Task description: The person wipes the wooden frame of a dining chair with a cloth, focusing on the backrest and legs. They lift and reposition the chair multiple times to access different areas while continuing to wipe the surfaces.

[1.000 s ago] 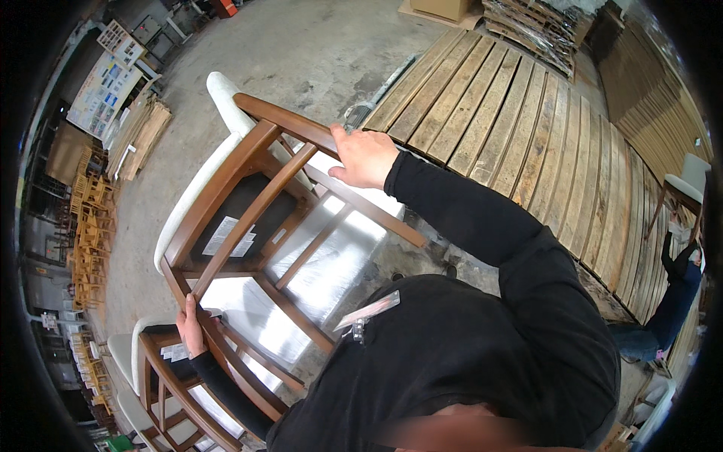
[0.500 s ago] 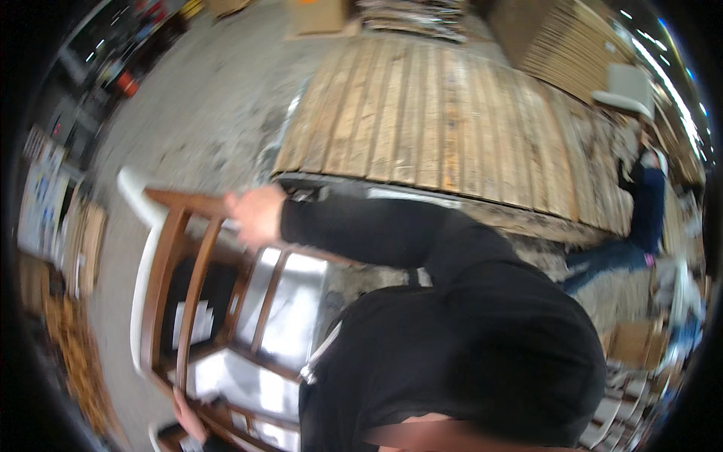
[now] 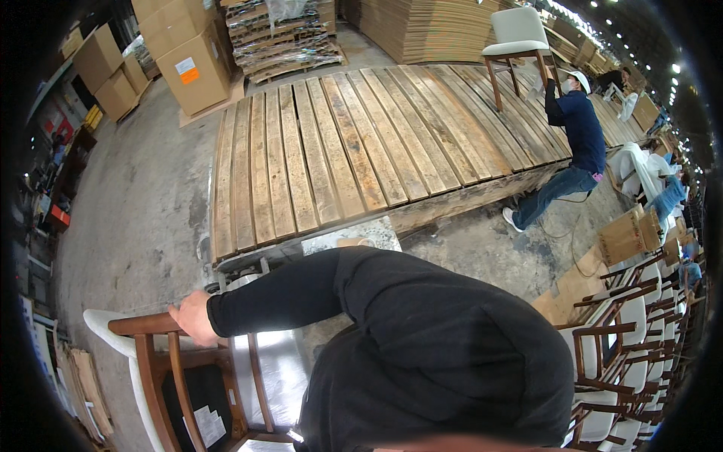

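At the lower left is a wooden chair (image 3: 155, 392) with brown legs and rails and a white padded seat. It lies tipped, with its dark underside (image 3: 197, 388) and some paper labels showing. My right hand (image 3: 197, 316), at the end of a long black sleeve, is closed round the upper brown leg near the white pad. A shiny grey surface (image 3: 279, 369) shows behind the chair's rails. My left hand is out of view.
A long wooden slatted platform (image 3: 354, 143) stretches ahead. At its right side a co-worker (image 3: 584, 135) in dark blue holds another white-seated chair (image 3: 517, 38). Many similar chairs (image 3: 621, 339) stand at the right. Cardboard boxes (image 3: 184, 56) and stacked flat cardboard (image 3: 422, 30) stand farther off.
The view has swung, bringing more of the platform, the co-worker and the chairs into sight. My right hand and the chair now appear lower and farther left. My left hand has left the picture.
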